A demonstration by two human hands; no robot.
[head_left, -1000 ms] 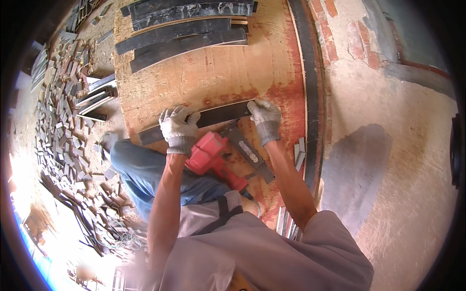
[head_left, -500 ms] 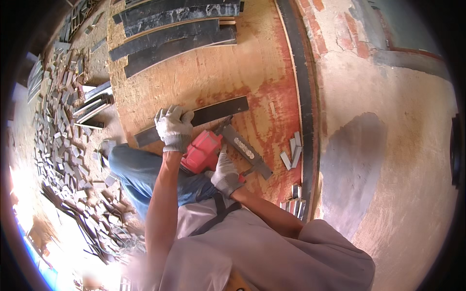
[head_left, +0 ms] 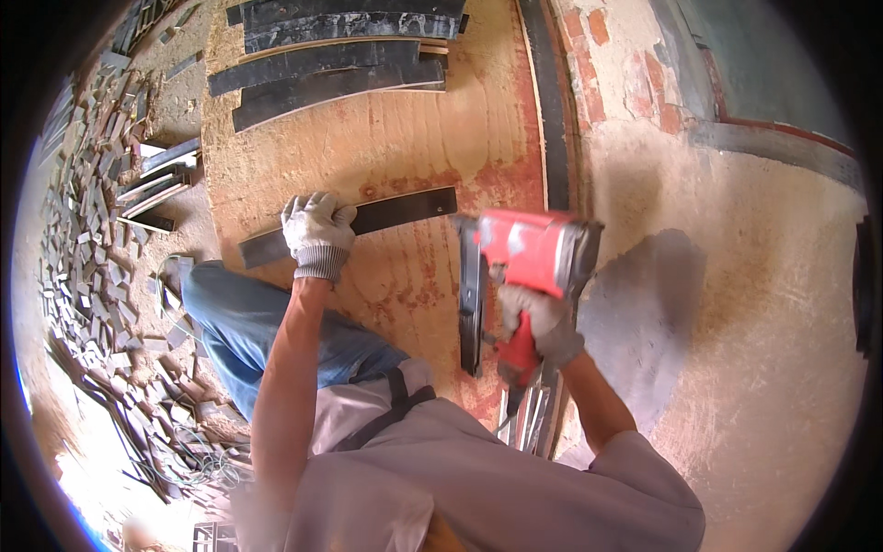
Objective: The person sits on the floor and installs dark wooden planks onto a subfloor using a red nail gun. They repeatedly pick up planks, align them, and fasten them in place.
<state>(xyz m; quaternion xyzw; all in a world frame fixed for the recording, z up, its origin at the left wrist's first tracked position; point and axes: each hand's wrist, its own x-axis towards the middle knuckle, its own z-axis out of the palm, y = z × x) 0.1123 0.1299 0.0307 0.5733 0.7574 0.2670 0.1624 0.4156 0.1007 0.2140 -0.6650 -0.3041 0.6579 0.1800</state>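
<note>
My gloved left hand [head_left: 317, 227] presses down on a long dark strip [head_left: 405, 210] that lies across the plywood board [head_left: 395, 138]. My gloved right hand [head_left: 541, 329] grips the handle of a red nail gun [head_left: 529, 253], lifted off the board. The gun's nose is at the strip's right end, and its long dark magazine [head_left: 471, 308] points back toward me. My knee in blue jeans [head_left: 235, 317] rests at the board's near left edge.
Several more dark strips [head_left: 331, 55] lie stacked at the board's far end. A dark curved band [head_left: 552, 110] runs along the board's right edge. Small offcuts litter the floor at left [head_left: 92, 239]. Short metal pieces [head_left: 533, 419] lie under my right arm. Bare concrete floor lies to the right.
My right hand left the strip's right end, took the nail gun by its handle and lifted it up and to the right. My left hand stayed on the strip.
</note>
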